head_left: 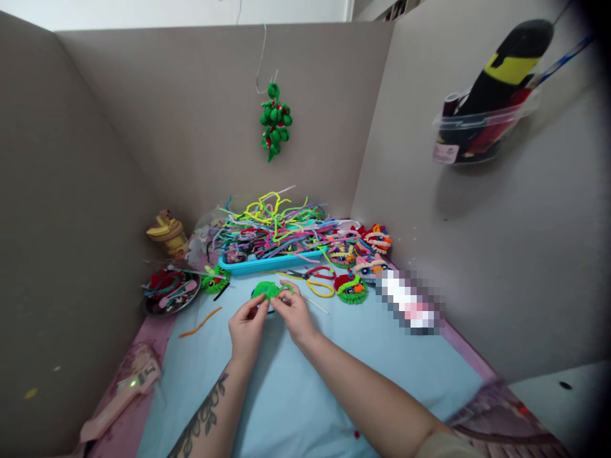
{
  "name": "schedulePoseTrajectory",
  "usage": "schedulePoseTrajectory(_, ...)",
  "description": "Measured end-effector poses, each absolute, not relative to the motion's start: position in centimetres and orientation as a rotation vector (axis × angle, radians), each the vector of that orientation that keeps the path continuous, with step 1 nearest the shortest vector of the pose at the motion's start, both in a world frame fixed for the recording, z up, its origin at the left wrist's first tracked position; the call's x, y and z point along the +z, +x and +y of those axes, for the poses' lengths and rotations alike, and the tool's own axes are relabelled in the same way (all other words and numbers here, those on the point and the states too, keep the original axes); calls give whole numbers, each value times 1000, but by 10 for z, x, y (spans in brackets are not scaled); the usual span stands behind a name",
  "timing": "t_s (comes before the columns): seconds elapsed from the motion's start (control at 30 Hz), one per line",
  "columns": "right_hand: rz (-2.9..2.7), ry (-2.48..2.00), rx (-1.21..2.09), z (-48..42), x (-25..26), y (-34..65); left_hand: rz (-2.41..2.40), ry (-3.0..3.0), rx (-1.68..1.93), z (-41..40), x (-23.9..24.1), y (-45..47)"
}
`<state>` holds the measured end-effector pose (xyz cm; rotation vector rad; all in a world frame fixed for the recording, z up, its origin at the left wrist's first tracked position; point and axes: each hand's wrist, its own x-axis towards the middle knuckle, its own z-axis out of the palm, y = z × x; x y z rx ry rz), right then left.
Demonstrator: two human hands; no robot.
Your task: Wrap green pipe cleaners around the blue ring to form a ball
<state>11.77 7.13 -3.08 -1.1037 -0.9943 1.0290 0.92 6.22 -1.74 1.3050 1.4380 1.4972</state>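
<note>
Both of my hands meet at a small green fuzzy pipe-cleaner piece [264, 290] above the pale blue cloth [305, 375]. My left hand [249, 324] pinches its lower left side between thumb and fingers. On the right side, my right hand [294, 313] grips it too, close to a loose green strand. A bit of dark blue shows just below the piece. Beyond my right hand lie scissors [321, 289] with red and yellow handles, and a thin white stick [317, 306]. An orange pipe cleaner [200, 322] rests left of my left hand.
A blue tray [274, 262] heaped with colourful pipe cleaners stands at the back. Several finished fuzzy figures [352, 289] sit right of it. At left are a metal bowl [172, 305] and a pink glue gun [121, 397]. Grey panels enclose three sides; a clear holder [477, 130] hangs at right.
</note>
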Motion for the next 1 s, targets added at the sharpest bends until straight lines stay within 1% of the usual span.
schedulePoseTrajectory(0.27,-956,-1097,975,71,-24,121,1314,1299,1455,65,-21,9)
schedulePoseTrajectory(0.53,-810,-968,1057,78,-32,122,1348,1378,1412,65,-19,7)
schedulePoseTrajectory(0.8,-613,-952,1187,84,-30,133,1365,1803,1382,63,-23,2)
schedulePoseTrajectory(1.0,-388,-896,1399,89,-22,147,1318,1978,1384,65,-24,-2)
